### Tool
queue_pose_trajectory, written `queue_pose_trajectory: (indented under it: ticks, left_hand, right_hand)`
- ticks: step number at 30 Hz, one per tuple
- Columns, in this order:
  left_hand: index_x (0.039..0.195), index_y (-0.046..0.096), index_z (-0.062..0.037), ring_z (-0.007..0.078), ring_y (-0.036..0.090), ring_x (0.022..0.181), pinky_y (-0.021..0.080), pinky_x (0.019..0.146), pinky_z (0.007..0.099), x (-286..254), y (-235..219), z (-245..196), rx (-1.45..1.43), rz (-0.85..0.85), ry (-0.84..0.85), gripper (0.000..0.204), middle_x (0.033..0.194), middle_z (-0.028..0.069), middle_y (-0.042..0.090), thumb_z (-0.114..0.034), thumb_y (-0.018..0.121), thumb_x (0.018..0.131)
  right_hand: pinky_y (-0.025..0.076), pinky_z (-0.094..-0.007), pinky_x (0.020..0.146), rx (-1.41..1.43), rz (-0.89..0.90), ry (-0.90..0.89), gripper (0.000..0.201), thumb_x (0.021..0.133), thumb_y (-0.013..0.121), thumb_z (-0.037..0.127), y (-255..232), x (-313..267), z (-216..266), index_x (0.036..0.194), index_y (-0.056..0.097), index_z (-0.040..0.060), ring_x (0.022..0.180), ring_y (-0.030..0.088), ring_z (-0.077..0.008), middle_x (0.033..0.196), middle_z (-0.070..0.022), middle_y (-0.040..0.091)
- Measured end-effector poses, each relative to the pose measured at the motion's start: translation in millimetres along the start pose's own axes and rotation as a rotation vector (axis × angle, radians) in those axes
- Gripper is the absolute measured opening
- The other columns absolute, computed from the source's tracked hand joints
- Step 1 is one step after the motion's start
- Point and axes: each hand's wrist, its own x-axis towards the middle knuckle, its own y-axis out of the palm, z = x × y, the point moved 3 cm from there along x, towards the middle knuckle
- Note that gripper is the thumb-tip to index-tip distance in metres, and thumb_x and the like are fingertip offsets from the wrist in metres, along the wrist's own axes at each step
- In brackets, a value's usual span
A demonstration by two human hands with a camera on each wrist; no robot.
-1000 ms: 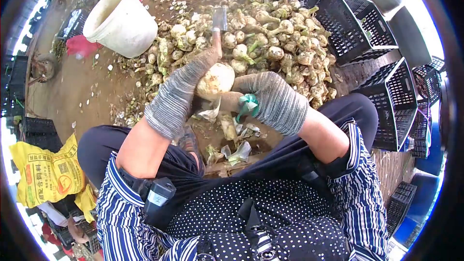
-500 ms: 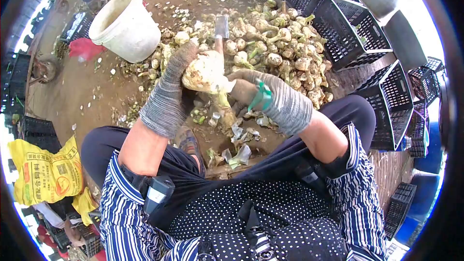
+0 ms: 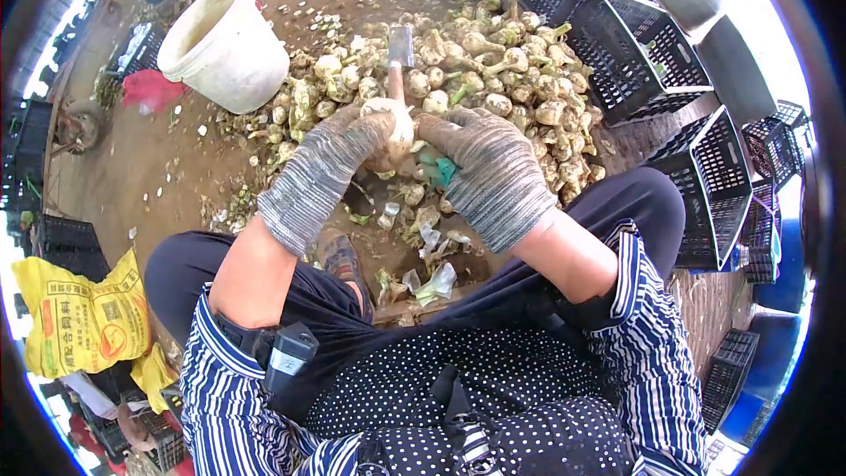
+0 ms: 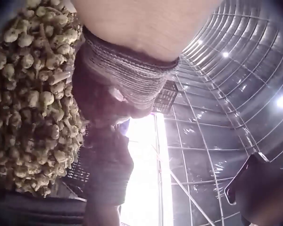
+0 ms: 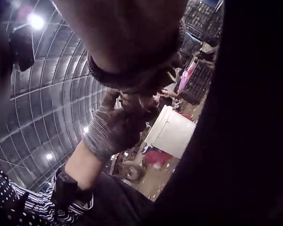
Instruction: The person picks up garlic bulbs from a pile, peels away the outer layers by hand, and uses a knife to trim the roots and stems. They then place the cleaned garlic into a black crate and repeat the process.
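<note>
Both hands wear grey knitted gloves and meet in front of the person, over the ground between the knees. The left hand (image 3: 324, 163) grips a pale round bulb (image 3: 397, 130) from its left side, fingers wrapped over its top. From the right, the right hand (image 3: 489, 167) pinches the bulb's lower right side with curled fingers; a green strip (image 3: 438, 167) is wrapped round one digit. Just beyond the bulb, a tool with a wooden handle (image 3: 396, 84) and a flat metal blade (image 3: 401, 46) points away from the person. The handle's lower end is hidden behind the bulb.
A large heap of stemmed bulbs (image 3: 529, 92) lies ahead and right. A white bucket (image 3: 238, 62) stands tilted at the left. Black crates (image 3: 630, 48) line the right side. Peelings (image 3: 432, 286) lie between the feet, and a yellow sack (image 3: 88, 317) is at the left.
The bulb has been turned: its root-like end and neck showed half a second ago, and now the left hand covers more of it. The right hand has come in against it.
</note>
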Motion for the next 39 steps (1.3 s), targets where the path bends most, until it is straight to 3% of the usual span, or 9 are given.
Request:
queue_pose_trajectory:
  ticks: [4, 12, 20, 27, 30, 32, 33, 34, 39]
  left_hand:
    - [0.119, 0.054, -0.0073, 0.0092, 0.058, 0.074, 0.048, 0.059, 0.0223, -3, -3, -6, 0.138, 0.106, 0.125, 0.053, 0.089, 0.0023, 0.062, -0.04, 0.067, 0.078]
    - [0.129, 0.045, -0.0056, 0.0191, 0.051, 0.112, 0.04, 0.097, 0.0329, -27, 15, -20, 0.696, 0.112, 0.696, 0.064, 0.121, 0.0079, 0.054, -0.005, 0.062, 0.067]
    - [0.128, 0.045, -0.0042, 0.015, 0.059, 0.091, 0.05, 0.078, 0.0257, -4, 18, 3, -0.229, 0.182, -0.042, 0.064, 0.107, 0.0069, 0.058, -0.029, 0.073, 0.076]
    - [0.123, 0.05, -0.0028, 0.0205, 0.058, 0.103, 0.046, 0.091, 0.0357, -17, 29, -11, -0.175, 0.238, 0.202, 0.067, 0.11, 0.0089, 0.06, -0.032, 0.076, 0.068]
    - [0.122, 0.047, -0.0023, 0.0251, 0.058, 0.102, 0.05, 0.086, 0.041, -27, 28, -24, -0.227, 0.379, 0.477, 0.074, 0.113, 0.0131, 0.058, -0.039, 0.08, 0.067]
    - [0.124, 0.046, -0.0015, 0.0254, 0.061, 0.096, 0.053, 0.079, 0.0396, -25, 17, -29, -0.319, 0.264, 0.379, 0.074, 0.113, 0.0134, 0.057, -0.041, 0.077, 0.07]
    - [0.124, 0.045, -0.0004, 0.026, 0.062, 0.091, 0.055, 0.073, 0.0383, -22, 4, -23, -0.332, 0.211, 0.338, 0.068, 0.108, 0.0146, 0.059, -0.04, 0.071, 0.076]
    - [0.124, 0.045, -0.0004, 0.026, 0.062, 0.091, 0.055, 0.073, 0.0383, -21, 2, -24, -0.332, 0.205, 0.339, 0.068, 0.108, 0.0146, 0.059, -0.04, 0.071, 0.076]
    - [0.125, 0.044, -0.0013, 0.0279, 0.063, 0.089, 0.056, 0.072, 0.0359, -13, 3, -21, -0.466, 0.153, 0.173, 0.065, 0.105, 0.0166, 0.061, -0.042, 0.066, 0.079]
  right_hand:
    - [0.047, -0.0433, 0.067, 0.065, -0.035, 0.019, 0.018, 0.082, 0.058, 0.023, -6, -2, -1, 0.091, 0.062, 0.0072, 0.075, 0.059, -0.0346, 0.079, -0.0149, 0.062]
    - [0.044, -0.0272, 0.057, 0.932, 0.141, 0.485, 0.024, 0.088, 0.058, 0.027, 0, -8, -46, 0.091, 0.067, 0.0046, 0.062, 0.053, -0.0089, 0.071, 0.0008, 0.061]
    - [0.048, -0.0218, 0.069, 1.163, -0.006, 0.412, 0.04, 0.091, 0.059, 0.029, -20, -13, -15, 0.116, 0.056, -0.0023, 0.079, 0.057, -0.007, 0.089, -0.0017, 0.063]
    - [0.049, -0.0291, 0.065, 0.94, -0.226, 0.322, 0.021, 0.087, 0.057, 0.01, -12, -4, -71, 0.106, 0.059, 0.0014, 0.071, 0.061, -0.0167, 0.079, -0.0067, 0.065]
    - [0.05, -0.039, 0.071, 0.024, 0.102, 0.468, 0.017, 0.083, 0.057, 0.014, 7, 1, -98, 0.096, 0.06, 0.0031, 0.074, 0.063, -0.0331, 0.082, -0.0159, 0.066]
    - [0.046, -0.0406, 0.089, -0.093, 1.105, 0.352, 0.04, 0.081, 0.056, 0.016, 54, -4, -81, 0.119, 0.052, 0.0068, 0.094, 0.06, -0.0312, 0.114, -0.0114, 0.059]
    - [0.044, -0.042, 0.094, -0.127, 1.024, 0.405, 0.051, 0.078, 0.063, 0.023, 34, -12, -46, 0.125, 0.049, 0.0089, 0.106, 0.056, -0.0322, 0.123, -0.0151, 0.053]
    - [0.047, -0.0427, 0.092, -0.155, 0.57, 0.07, 0.044, 0.081, 0.06, 0.023, 34, -40, -50, 0.124, 0.052, 0.014, 0.109, 0.057, -0.0294, 0.113, -0.018, 0.059]
    - [0.049, -0.0421, 0.078, 0.23, 0.466, 0.03, 0.035, 0.079, 0.064, 0.028, -11, -17, -22, 0.11, 0.061, 0.0103, 0.093, 0.061, -0.0338, 0.104, -0.016, 0.062]
